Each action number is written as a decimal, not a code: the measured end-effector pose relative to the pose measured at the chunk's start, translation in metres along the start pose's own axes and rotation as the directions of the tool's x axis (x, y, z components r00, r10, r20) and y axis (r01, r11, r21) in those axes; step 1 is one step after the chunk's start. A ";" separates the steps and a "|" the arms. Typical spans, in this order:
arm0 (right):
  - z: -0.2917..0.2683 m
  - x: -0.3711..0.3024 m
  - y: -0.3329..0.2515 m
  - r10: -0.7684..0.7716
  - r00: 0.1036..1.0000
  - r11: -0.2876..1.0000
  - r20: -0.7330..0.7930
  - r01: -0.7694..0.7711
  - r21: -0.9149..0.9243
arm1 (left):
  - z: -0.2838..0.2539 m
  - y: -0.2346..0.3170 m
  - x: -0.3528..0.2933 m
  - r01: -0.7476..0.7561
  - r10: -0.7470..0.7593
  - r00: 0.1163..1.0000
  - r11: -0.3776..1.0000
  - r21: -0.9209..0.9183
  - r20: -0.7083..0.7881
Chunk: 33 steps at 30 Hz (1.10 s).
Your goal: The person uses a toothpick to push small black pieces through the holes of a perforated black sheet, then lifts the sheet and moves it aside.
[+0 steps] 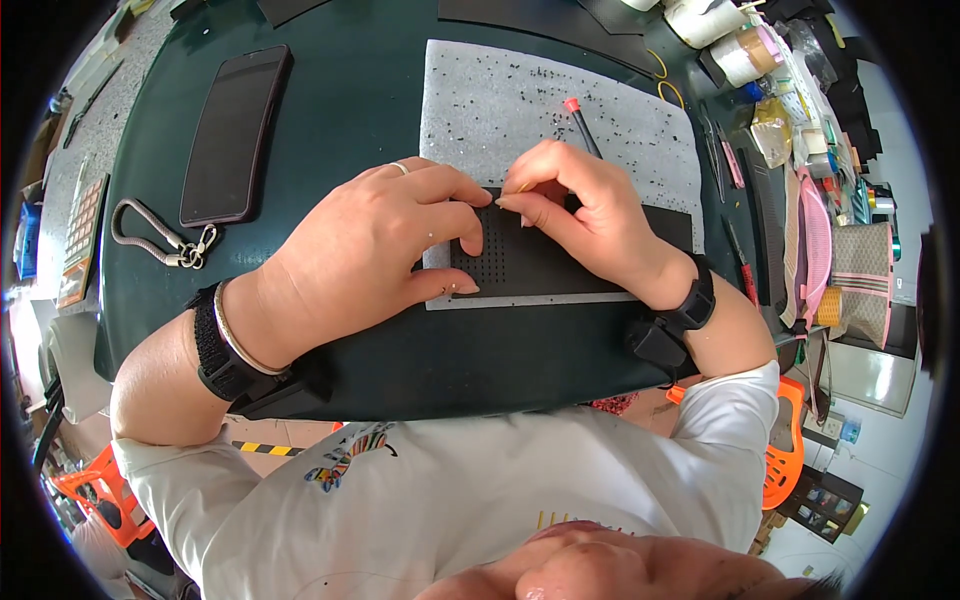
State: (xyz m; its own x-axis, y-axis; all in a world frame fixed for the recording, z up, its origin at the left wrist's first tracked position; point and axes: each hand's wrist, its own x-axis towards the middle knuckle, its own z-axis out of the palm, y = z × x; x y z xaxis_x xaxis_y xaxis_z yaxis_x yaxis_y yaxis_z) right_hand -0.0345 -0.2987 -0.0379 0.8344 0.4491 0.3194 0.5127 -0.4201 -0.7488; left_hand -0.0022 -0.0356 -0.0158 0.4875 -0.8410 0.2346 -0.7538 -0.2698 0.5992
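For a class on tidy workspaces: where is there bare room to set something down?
One free patch of green table lies between the phone and the speckled white pad, beyond the left hand. Another strip runs between the pad's near edge and the shirt. The right side is crowded: rolls, a red-handled tool and more.

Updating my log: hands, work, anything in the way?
Left hand open on black sheet. Right hand pinching near its far edge, contents unclear. Red-tipped tool just beyond.
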 end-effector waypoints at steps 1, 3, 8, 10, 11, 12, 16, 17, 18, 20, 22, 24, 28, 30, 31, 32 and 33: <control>0.000 0.001 0.001 -0.052 0.999 0.996 0.010 0.053 -0.069 | 0.000 0.000 0.000 -0.006 0.006 1.000 1.000 0.006 -0.003; 0.000 0.001 -0.002 -0.002 1.000 1.000 -0.018 0.002 0.000 | 0.000 0.000 0.000 0.001 -0.001 1.000 1.000 0.004 -0.002; 0.000 0.001 -0.002 0.038 0.999 0.999 -0.023 -0.037 0.021 | -0.001 0.000 0.000 -0.001 0.001 1.000 1.000 0.007 -0.004; -0.001 0.000 -0.003 0.026 1.000 0.999 -0.002 -0.026 -0.026 | -0.001 0.000 0.000 -0.009 0.009 1.000 1.000 0.013 -0.007; -0.001 0.000 -0.004 0.066 0.997 0.997 -0.041 -0.064 0.033 | -0.001 0.000 0.000 -0.005 0.005 1.000 1.000 0.009 -0.010; -0.001 0.000 -0.006 0.066 0.997 0.997 -0.042 -0.065 0.033 | 0.000 0.000 0.000 -0.005 0.005 1.000 1.000 0.009 -0.009; -0.003 -0.002 -0.004 0.079 0.996 0.996 -0.052 -0.077 0.038 | 0.000 0.000 0.000 -0.007 0.007 1.000 1.000 0.011 -0.014; -0.003 -0.002 -0.003 0.053 0.998 0.998 -0.024 -0.053 -0.018 | 0.000 0.000 0.001 -0.012 0.012 1.000 1.000 0.014 -0.017; -0.003 -0.001 -0.003 0.053 0.998 0.998 -0.025 -0.054 -0.018 | 0.000 0.000 0.001 -0.013 0.013 1.000 1.000 0.014 -0.016; -0.003 0.000 -0.002 0.023 1.000 0.998 -0.018 -0.024 -0.053 | 0.000 0.000 0.000 -0.009 0.010 1.000 1.000 0.012 -0.014; -0.002 -0.001 -0.003 -0.008 1.000 0.996 -0.011 0.007 -0.086 | 0.000 0.000 0.000 -0.005 0.005 1.000 1.000 0.012 -0.011; -0.002 -0.002 -0.005 0.051 0.998 0.999 -0.044 -0.050 0.017 | 0.000 0.000 0.000 -0.006 0.006 1.000 1.000 0.013 -0.014; -0.004 -0.002 -0.005 0.070 0.997 0.996 -0.037 -0.068 0.050 | 0.000 0.000 0.001 -0.010 0.010 1.000 1.000 0.015 -0.020; -0.005 -0.002 -0.005 0.031 1.000 0.999 -0.002 -0.031 -0.021 | 0.000 0.000 0.001 -0.012 0.012 1.000 1.000 0.016 -0.022; -0.004 -0.002 -0.004 0.025 1.000 0.999 -0.004 -0.025 -0.025 | 0.000 0.000 0.000 -0.008 0.008 1.000 1.000 0.013 -0.022; -0.004 -0.002 -0.003 0.025 1.000 0.999 -0.005 -0.025 -0.026 | 0.000 0.000 0.000 -0.009 0.009 1.000 1.000 0.013 -0.021; -0.003 -0.002 -0.003 0.019 1.000 0.999 -0.006 -0.020 -0.030 | 0.000 0.000 0.000 -0.005 0.005 1.000 1.000 0.010 -0.021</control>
State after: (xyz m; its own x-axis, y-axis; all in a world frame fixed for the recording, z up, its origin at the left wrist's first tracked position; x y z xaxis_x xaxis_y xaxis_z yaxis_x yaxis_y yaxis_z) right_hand -0.0374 -0.3010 -0.0347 0.8455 0.4357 0.3086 0.5020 -0.4520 -0.7373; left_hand -0.0023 -0.0358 -0.0155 0.4925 -0.8325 0.2538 -0.7608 -0.2701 0.5901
